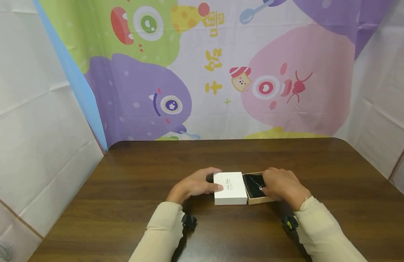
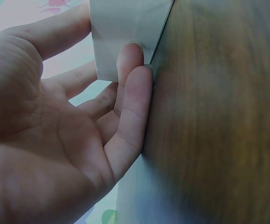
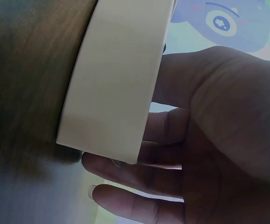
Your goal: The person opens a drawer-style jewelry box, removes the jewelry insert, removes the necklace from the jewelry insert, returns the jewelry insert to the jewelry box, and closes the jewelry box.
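Observation:
A white square box lid [image 1: 230,188] with small dark lettering lies on the wooden table. My left hand [image 1: 196,183] grips it from the left, thumb on its top face and fingers along its side. Right beside the lid stands the box base [image 1: 260,200], with tan walls and a black pad inside. A thin silver necklace [image 1: 260,188] with a small sparkling pendant lies on that pad. My right hand [image 1: 283,185] holds the base at its right side and covers part of the pad. In the right wrist view, fingers wrap the end of the base's pale wall [image 3: 111,84].
The brown wooden table [image 1: 156,156] extends around both hands. Behind it hangs a cartoon-printed cloth [image 1: 215,109]. White sheets hang at the left [image 1: 48,109] and right [image 1: 382,109]. A dark wrist camera [image 1: 189,221] sits at the left sleeve, another device [image 1: 289,223] at the right.

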Demonstrator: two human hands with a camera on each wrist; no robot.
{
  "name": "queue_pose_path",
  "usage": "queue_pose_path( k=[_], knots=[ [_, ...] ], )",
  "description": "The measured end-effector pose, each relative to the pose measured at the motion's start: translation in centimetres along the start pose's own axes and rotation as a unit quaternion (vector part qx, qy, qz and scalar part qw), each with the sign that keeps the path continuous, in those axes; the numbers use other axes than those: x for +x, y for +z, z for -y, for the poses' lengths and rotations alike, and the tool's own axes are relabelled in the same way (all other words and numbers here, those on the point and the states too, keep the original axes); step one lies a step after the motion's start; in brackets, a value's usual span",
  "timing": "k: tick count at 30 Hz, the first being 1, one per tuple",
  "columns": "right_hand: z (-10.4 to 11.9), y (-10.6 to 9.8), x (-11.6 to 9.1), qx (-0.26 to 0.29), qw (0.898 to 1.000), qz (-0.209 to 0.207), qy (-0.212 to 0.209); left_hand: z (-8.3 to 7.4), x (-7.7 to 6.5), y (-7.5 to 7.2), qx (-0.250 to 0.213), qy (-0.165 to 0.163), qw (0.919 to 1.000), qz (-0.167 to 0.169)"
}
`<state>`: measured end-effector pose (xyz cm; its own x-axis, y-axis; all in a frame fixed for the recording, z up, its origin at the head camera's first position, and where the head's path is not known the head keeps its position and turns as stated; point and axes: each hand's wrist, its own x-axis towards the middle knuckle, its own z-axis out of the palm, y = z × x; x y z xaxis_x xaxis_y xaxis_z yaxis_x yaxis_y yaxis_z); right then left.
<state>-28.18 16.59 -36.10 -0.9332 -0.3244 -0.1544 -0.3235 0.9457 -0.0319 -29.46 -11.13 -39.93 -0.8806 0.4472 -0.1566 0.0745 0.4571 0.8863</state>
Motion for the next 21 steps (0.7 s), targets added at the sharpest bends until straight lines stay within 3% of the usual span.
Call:
queue_pose_path(
  k=[21],
  knots=[
    [-0.45,-0.01,-0.07,0.012,1.000,-0.020,-0.012,0.11,0.16,0.01,0.001,-0.003,1.0000,-0.001]
  ],
)
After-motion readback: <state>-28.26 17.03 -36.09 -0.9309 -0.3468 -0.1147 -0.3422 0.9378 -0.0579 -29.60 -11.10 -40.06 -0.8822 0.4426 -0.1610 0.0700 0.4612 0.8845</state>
